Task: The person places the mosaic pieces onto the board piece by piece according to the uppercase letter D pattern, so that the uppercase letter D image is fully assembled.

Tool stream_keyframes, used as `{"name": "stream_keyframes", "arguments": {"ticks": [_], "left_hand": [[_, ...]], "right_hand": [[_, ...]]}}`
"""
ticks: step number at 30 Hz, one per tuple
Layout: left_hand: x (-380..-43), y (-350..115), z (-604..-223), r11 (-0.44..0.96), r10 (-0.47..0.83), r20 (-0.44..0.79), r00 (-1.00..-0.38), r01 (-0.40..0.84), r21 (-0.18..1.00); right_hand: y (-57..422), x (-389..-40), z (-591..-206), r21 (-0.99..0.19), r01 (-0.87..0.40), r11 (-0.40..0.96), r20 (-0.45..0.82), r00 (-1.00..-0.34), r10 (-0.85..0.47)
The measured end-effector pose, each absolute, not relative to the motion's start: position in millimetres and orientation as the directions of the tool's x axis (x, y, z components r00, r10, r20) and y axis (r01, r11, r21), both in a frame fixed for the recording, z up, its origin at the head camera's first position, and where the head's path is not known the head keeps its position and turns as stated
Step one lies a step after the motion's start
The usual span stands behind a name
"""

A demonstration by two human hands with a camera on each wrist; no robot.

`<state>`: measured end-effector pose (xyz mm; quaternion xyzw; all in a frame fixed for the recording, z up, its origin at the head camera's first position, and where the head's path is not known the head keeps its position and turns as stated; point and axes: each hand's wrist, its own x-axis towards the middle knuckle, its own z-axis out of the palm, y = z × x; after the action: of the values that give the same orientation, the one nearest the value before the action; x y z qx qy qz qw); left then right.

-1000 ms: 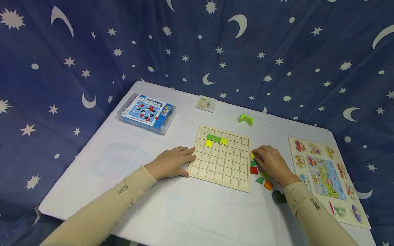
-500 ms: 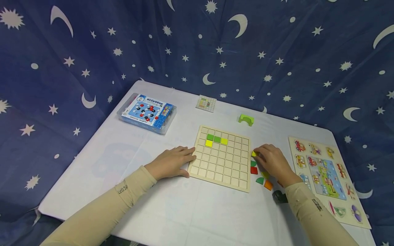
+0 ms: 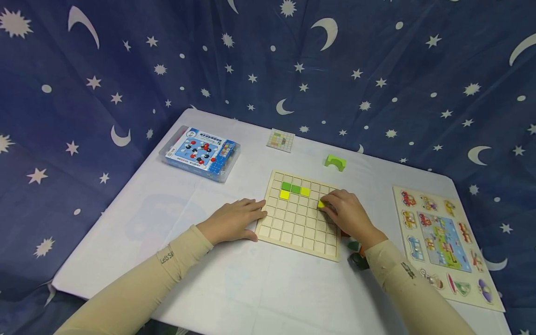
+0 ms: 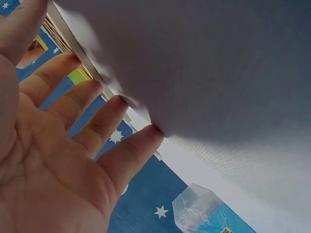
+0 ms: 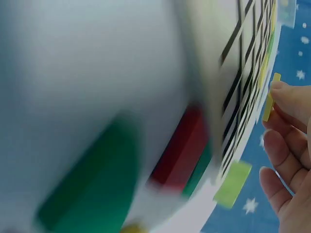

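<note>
1. the plastic box (image 3: 200,153) on the far left of the bench (image 3: 251,288) carries a blue and white label with ball-and-stick models; its printed characters are too small to read.
2. lettering on the left sleeve (image 3: 142,274) starts "let's s", the rest unclear; the dark print on the right sleeve (image 3: 418,286) cannot be made out.
3. against a second ago, the right hand (image 3: 349,214) has moved from beside the gridded board (image 3: 289,216) to above its right part, bringing the yellow tile (image 3: 321,204) along.
4. its grip is clamped on that tile, thumb and finger pinching it; whether the tile touches the board i cannot tell.
5. the left hand (image 3: 232,221) is where it was, its grip apart, straight fingers touching the board's left edge.
6. the two green squares (image 3: 295,190) and two yellow squares (image 3: 305,192) in the upper left of the grid are unchanged.
7. just off the board's right edge, the red piece (image 5: 182,150) lies near the green piece (image 5: 92,184).
</note>
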<state>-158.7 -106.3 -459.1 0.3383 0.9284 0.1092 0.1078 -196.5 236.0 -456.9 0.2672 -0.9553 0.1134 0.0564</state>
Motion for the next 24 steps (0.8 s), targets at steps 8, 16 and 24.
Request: {"name": "stream_keyframes", "arguments": {"ticks": [8,16,24], "left_hand": [[-159.0,-106.4,-459.2,0.747,0.653,-0.127,-0.746,0.607,0.272],[-159.6,-105.6,-458.6,0.747,0.656,-0.142,-0.742,0.609,0.269],[-160.4,-106.8,-458.7,0.746,0.656,-0.142,-0.742,0.608,0.272]], "right_hand": [[188.5,-201.4,-459.0,-0.175,-0.612,0.771,0.184,-0.790,-0.585],[159.3,-201.4,-462.3,-0.146,-0.656,0.741,0.194,-0.753,-0.629],[144.5,-203.1,-461.3,-0.113,-0.662,0.741,0.159,-0.748,-0.644]]}}
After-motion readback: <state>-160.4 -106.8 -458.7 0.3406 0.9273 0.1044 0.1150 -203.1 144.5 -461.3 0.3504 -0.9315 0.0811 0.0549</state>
